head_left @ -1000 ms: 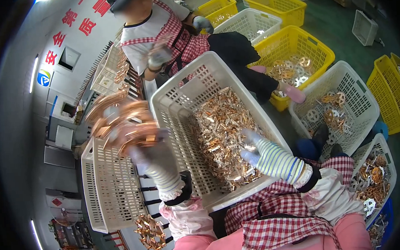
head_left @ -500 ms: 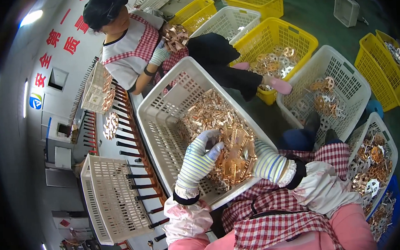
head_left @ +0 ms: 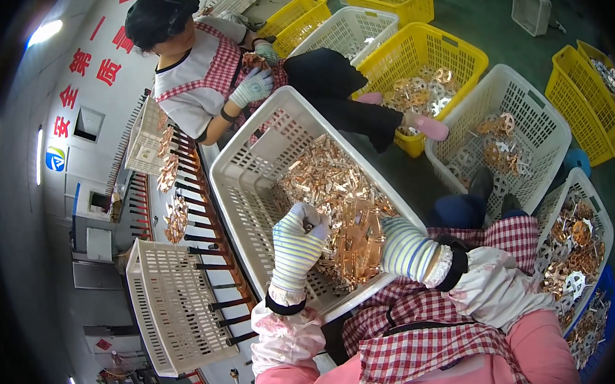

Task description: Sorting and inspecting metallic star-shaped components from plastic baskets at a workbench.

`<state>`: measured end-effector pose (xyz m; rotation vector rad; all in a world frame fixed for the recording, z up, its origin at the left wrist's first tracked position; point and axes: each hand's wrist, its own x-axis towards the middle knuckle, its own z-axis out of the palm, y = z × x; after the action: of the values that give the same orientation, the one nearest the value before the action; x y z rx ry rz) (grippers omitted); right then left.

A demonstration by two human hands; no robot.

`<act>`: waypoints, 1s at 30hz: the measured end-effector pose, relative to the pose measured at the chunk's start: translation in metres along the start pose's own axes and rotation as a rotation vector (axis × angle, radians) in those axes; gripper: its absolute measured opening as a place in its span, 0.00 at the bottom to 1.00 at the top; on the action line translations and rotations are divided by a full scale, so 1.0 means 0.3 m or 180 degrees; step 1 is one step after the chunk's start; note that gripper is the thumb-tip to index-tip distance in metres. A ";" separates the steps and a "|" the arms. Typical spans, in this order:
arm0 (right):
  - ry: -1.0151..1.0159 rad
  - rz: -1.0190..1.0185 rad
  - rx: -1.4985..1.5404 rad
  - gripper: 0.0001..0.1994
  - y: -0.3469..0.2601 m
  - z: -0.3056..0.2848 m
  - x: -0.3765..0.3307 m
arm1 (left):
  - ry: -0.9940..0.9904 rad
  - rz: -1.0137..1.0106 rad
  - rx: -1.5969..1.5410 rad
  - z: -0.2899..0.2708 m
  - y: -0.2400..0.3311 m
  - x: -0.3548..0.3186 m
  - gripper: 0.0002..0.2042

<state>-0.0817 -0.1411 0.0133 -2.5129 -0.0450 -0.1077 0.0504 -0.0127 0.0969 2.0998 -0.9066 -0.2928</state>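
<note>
My right hand (head_left: 409,250), in a striped knit glove, is closed on a flat copper-coloured stamped metal part (head_left: 360,241) with cut-outs. It holds the part over the near end of a white plastic crate (head_left: 249,202). Left of the part is my left hand (head_left: 297,251), also gloved, with its fingers curled and thumb drawn in. What it pinches, if anything, I cannot make out. Below both hands, a heap of small copper-coloured metal pieces (head_left: 327,173) lies in the crate.
A co-worker (head_left: 207,65) sits across, gloved hands in the lap with copper-coloured parts. A conveyor with dark bars (head_left: 209,232) runs along the left, carrying copper-coloured parts (head_left: 176,220) and white crates (head_left: 178,303). Yellow crates (head_left: 471,55) and white crates (head_left: 525,104) with metal parts stand right.
My left hand has drawn slightly left, its fingers more curled. The held part is turned more edge-on. Parts on the conveyor have shifted nearer. The co-worker's hands have moved, showing fewer parts.
</note>
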 end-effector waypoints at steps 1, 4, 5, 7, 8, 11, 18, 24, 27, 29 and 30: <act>0.0267 -0.0012 -0.0028 0.08 0.018 0.031 -0.003 | -0.0159 -0.0288 -0.0415 0.002 0.005 0.005 0.04; 0.0467 -0.0289 0.0004 0.07 0.013 0.028 -0.007 | -0.0523 -0.0442 -0.1509 0.036 -0.006 0.003 0.17; 0.0463 -0.0275 0.0004 0.07 0.011 0.021 -0.011 | -0.0680 -0.0689 -0.1548 0.037 0.012 0.000 0.17; 0.0102 0.0058 0.0214 0.09 0.005 -0.004 -0.018 | -0.0796 -0.0968 -0.1631 0.042 0.006 0.007 0.12; -0.0206 0.0041 0.0029 0.09 -0.030 -0.089 -0.022 | -0.0852 -0.0842 -0.1646 0.040 -0.006 0.016 0.10; 0.0123 -0.0135 0.0046 0.09 -0.025 -0.061 -0.018 | -0.0710 -0.0881 -0.1620 0.048 -0.017 0.010 0.06; -0.0088 -0.0305 -0.0123 0.07 -0.021 -0.083 -0.010 | -0.0128 -0.0426 -0.1520 0.047 0.008 0.014 0.05; 0.0438 0.0444 0.0562 0.08 -0.071 -0.099 0.003 | -0.0519 -0.0516 -0.1805 0.072 -0.016 0.017 0.05; 0.0510 0.0384 0.0280 0.08 -0.083 -0.109 -0.006 | -0.0216 -0.0420 -0.1553 0.051 -0.049 0.004 0.06; 0.0141 0.0467 0.0230 0.09 -0.068 -0.104 -0.004 | -0.0103 -0.0423 -0.1295 0.044 -0.039 0.005 0.10; 0.0269 0.0398 0.0256 0.09 -0.066 -0.102 -0.003 | -0.0134 -0.0508 -0.1306 0.041 -0.004 0.008 0.08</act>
<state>-0.0859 -0.1430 0.0493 -2.4213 0.1393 -0.1576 0.0469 -0.0212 0.0881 1.7894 -0.6385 -0.5586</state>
